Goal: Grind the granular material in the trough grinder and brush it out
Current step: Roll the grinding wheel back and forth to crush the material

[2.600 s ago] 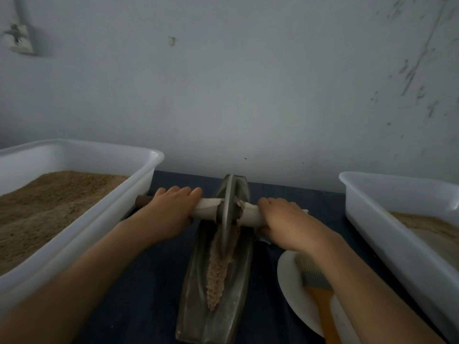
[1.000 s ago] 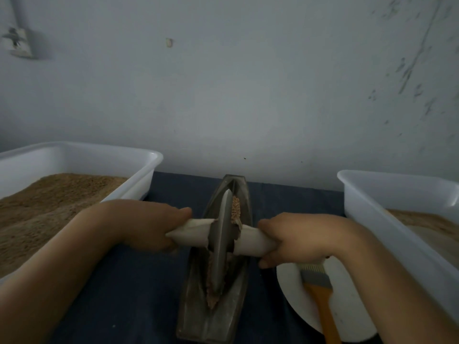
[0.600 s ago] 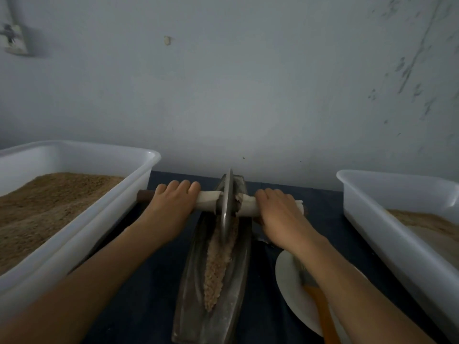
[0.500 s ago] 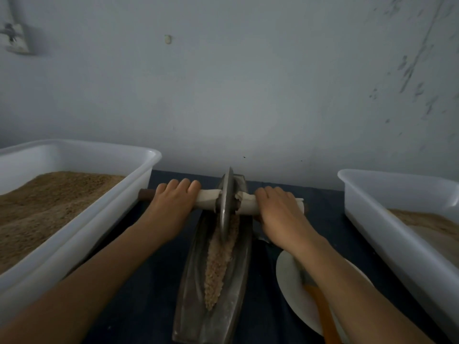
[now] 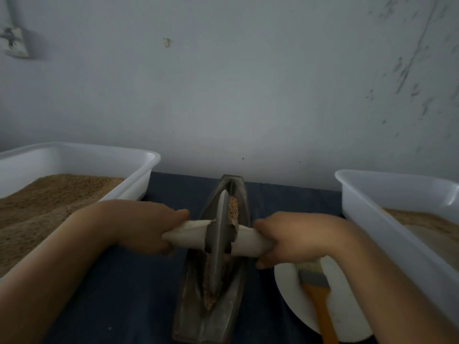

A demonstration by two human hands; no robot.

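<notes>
A dark metal boat-shaped trough grinder (image 5: 192,316) lies lengthwise on the blue cloth at centre. Its metal wheel (image 5: 219,244) stands in the groove near the trough's middle, on a white-wrapped axle (image 5: 246,240). My left hand (image 5: 146,227) grips the axle's left end and my right hand (image 5: 288,238) grips its right end. Brown granular material (image 5: 233,211) shows in the groove beyond the wheel, and more lies in front of it. A brush (image 5: 314,284) with an orange handle rests on a white plate (image 5: 347,316) to the right of the trough.
A white tub (image 5: 139,167) holding brown grain stands at the left. Another white tub (image 5: 367,199) with finer brown material stands at the right. A grey wall rises right behind the table.
Both hands have pulled the wheel from the trough's far end back toward me to its middle. The grain beyond the wheel is now uncovered.
</notes>
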